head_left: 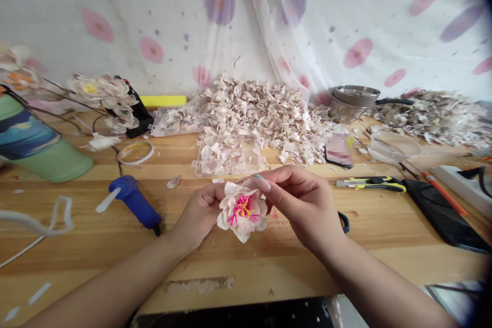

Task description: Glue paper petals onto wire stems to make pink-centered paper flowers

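**A fragile flower (242,226) held over the tabletop (292,271)**

I have the flower up in front of me, near the front edge, its pink and yellow centre (245,208) turned my way. I judge it very light, with thin, papery petals that would probably crease or tear under a hard squeeze; the centre looks softer and stringy. The safest hold is likely low at the back, where the petals meet, though I can't see that part from here. My left hand (202,210) grips it from behind, most of its fingers hidden. My right hand (303,200) pinches at the upper right petals, thumb and forefinger close together.

Beyond the hands, the wood carries a clear divided box (230,172) with loose petals in it, and behind that a big heap of petals (249,107). A blue glue gun (140,207) lies to the left, near a roll of tape (135,162) and a green bottle (69,161) at the far left. On the right I see two yellow-and-black cutters (369,183), a dark phone (446,212) and, further back, a metal pan (348,111). A pale sheet (172,5) printed with pink and purple flowers hangs across the back of the room.
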Demonstrator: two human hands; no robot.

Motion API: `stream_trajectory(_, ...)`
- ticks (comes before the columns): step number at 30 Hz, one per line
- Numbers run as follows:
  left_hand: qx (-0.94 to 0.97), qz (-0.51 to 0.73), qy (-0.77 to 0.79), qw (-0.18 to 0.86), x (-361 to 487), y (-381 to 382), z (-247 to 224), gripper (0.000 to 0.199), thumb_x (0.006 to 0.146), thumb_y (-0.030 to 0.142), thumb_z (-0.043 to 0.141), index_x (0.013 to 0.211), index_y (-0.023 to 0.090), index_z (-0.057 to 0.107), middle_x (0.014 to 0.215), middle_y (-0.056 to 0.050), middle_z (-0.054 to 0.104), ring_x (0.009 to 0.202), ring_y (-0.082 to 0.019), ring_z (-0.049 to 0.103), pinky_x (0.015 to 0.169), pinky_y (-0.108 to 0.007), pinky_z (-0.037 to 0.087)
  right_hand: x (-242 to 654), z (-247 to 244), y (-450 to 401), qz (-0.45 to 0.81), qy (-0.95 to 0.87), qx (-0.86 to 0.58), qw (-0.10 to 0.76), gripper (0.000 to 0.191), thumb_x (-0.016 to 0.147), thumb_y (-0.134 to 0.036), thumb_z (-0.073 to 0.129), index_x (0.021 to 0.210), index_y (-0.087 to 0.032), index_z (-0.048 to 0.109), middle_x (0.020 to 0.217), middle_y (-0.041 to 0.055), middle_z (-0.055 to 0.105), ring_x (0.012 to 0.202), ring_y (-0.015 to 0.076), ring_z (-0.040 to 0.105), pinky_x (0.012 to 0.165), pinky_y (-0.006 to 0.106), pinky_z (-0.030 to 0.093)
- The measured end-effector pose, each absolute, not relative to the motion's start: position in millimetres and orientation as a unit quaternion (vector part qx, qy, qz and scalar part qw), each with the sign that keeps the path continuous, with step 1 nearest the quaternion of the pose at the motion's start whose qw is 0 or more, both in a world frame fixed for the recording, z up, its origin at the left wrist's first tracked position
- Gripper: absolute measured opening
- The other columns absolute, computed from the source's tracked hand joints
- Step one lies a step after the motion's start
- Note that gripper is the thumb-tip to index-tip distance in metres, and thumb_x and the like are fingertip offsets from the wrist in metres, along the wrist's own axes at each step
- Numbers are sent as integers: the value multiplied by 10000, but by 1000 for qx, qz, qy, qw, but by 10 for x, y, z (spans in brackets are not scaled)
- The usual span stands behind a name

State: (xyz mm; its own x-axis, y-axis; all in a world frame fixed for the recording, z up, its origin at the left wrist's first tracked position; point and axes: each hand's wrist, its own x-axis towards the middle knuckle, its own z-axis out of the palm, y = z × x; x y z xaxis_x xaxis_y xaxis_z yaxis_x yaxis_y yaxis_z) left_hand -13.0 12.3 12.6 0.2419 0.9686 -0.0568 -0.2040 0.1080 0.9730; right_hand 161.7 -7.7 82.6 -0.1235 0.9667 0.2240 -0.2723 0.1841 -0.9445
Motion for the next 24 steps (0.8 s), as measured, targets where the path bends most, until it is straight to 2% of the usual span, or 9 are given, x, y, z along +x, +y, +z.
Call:
stream_trajectory(5,448,474,408,639,-142,107,135,449,639,462,828,514,166,515,560,5,578,566,-128,486,581,-259,417,1615,826,-57,564,-502,-328,569,75,764,-269,794,763,-204,758,698,21,756,521,94,632,473,194,564)
stream_trajectory(8,441,477,411,640,-157,109,109,436,683,467,804,524,166,530,574,6,578,573,-126,478,572,-249,415,1611,826,-47,572,-493,-324,570,122,747,-295,813,829,-219,764,682,6,747,504,101,629,452,204,562)
stream_trajectory(13,446,475,411,638,-169,127,61,439,721,443,786,504,173,517,547,14,541,556,-126,456,548,-244,394,1605,827,-47,564,-494,-328,575,169,760,-377,798,811,-220,762,752,35,775,536,120,654,438,212,556)
stream_trajectory(20,446,475,406,641,-173,129,78,480,707,480,800,493,169,503,559,10,549,564,-123,477,562,-247,419,1611,813,-32,579,-487,-317,572,124,778,-345,786,801,-224,772,730,21,766,526,101,642,433,185,544)
stream_trajectory(24,442,484,405,637,-158,115,126,459,598,494,869,514,162,564,584,3,600,584,-124,517,588,-246,448,1610,820,-30,587,-484,-321,565,122,770,-341,790,781,-221,771,736,19,764,543,98,643,450,180,545)
